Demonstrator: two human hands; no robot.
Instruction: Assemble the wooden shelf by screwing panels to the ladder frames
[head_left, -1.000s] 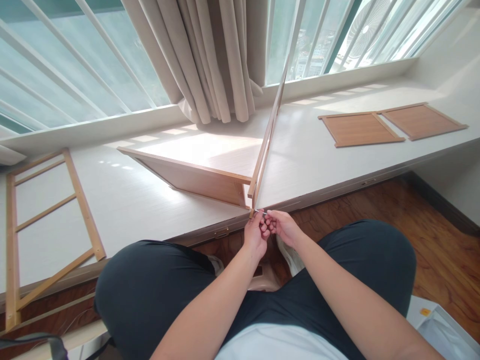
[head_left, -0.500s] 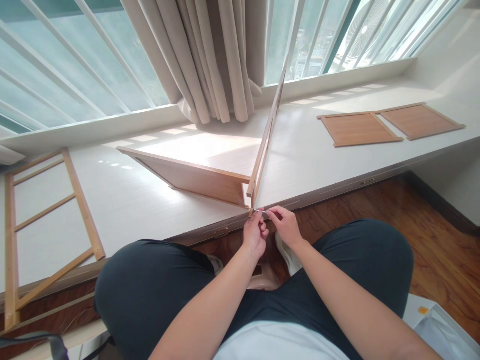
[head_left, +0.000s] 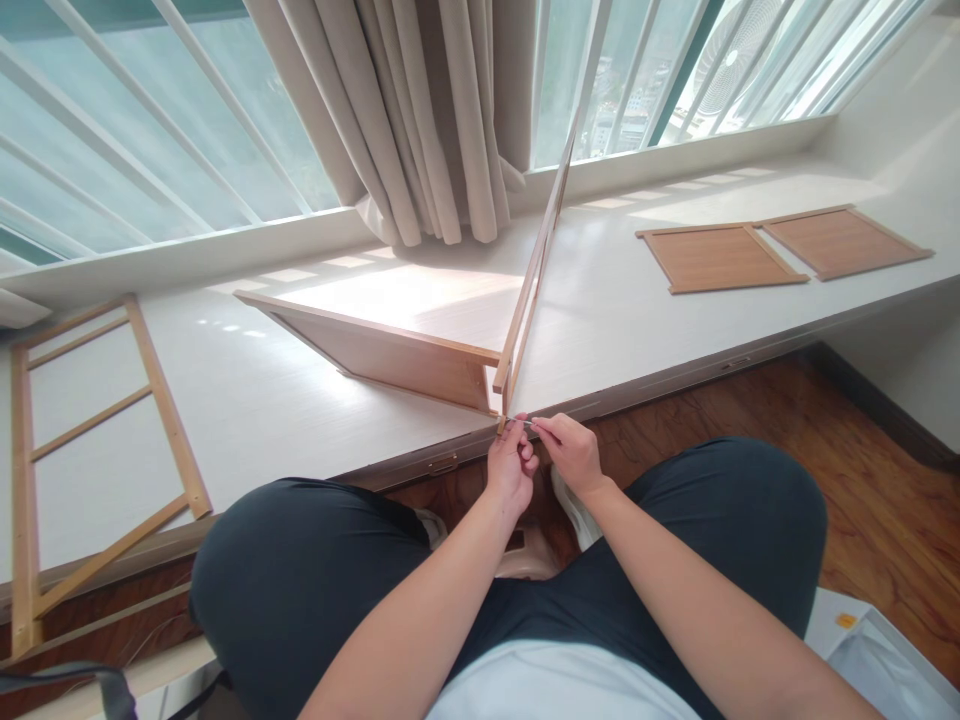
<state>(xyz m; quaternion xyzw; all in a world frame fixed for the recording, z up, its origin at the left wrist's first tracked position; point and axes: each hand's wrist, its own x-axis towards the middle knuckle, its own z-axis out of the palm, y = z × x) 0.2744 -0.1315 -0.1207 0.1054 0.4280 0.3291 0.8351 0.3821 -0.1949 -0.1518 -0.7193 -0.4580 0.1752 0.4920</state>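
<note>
A thin metal rod [head_left: 528,422], perhaps a hex key, points at the near end of an upright wooden frame [head_left: 517,330]. My right hand [head_left: 574,450] pinches the rod's right end between thumb and fingers. Closed at the frame's lower end, my left hand [head_left: 513,468] has its thumb and finger against the wood and beside the rod's tip. Its fingers cover the exact contact. A wooden panel [head_left: 390,360] stands on edge to the left and meets the frame near my hands.
These pieces stand on a white window ledge [head_left: 277,420]. At left, a slatted wooden frame [head_left: 180,440] overhangs its edge. Two flat brown panels [head_left: 724,260] [head_left: 847,240] lie at right. Behind hangs a beige curtain [head_left: 427,120]. Below is a wooden floor [head_left: 690,410].
My right hand has turned slightly around the rod, its fingers closing further over it. My left hand and the wooden pieces stay in place.
</note>
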